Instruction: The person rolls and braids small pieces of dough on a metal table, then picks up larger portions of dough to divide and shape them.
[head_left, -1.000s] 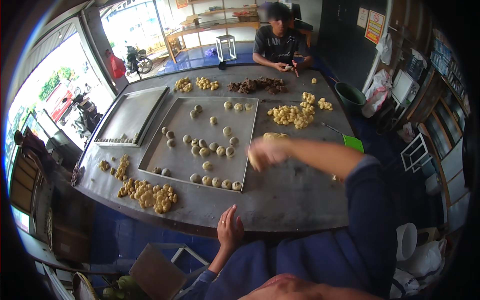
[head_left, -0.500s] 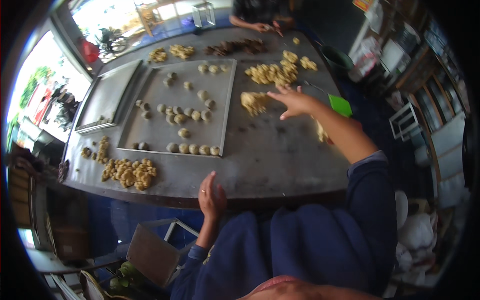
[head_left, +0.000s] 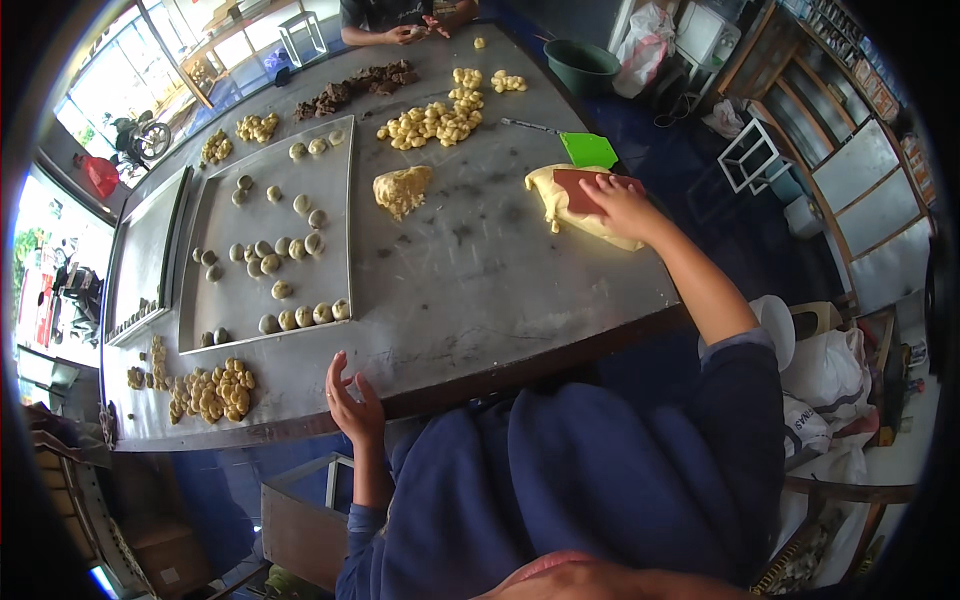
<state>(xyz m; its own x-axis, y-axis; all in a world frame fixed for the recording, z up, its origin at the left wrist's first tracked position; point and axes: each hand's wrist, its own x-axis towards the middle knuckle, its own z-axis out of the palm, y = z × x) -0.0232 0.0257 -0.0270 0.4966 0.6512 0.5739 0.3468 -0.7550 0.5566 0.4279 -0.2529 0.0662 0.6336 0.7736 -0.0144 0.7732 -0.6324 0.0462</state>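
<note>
My right hand (head_left: 622,208) lies on a flat reddish-brown rectangular piece (head_left: 575,190), its fingers stretched over it. The piece rests on a smooth slab of pale yellow dough (head_left: 545,185) at the table's right side. My left hand (head_left: 354,402) hovers at the near edge of the table, empty, with its fingers apart. Between the slab and the large metal tray (head_left: 352,230) sits a rough lump of yellow dough (head_left: 402,190). Several small round balls (head_left: 270,262), some greyish and some yellowish, stand in the tray. A green scraper (head_left: 588,150) lies just beyond the slab.
Small yellow dough pieces (head_left: 430,125) are heaped at the far side, more (head_left: 212,392) at the near left. Dark brown lumps (head_left: 350,85) lie near another person's hands (head_left: 410,33) across the metal table (head_left: 470,290). A second tray (head_left: 150,250) stands left. A green tub (head_left: 582,68) is beyond.
My right hand has moved from beside the rough dough lump to the reddish-brown piece on the slab. My left hand stays empty near the edge. The whole view has swung to the right.
</note>
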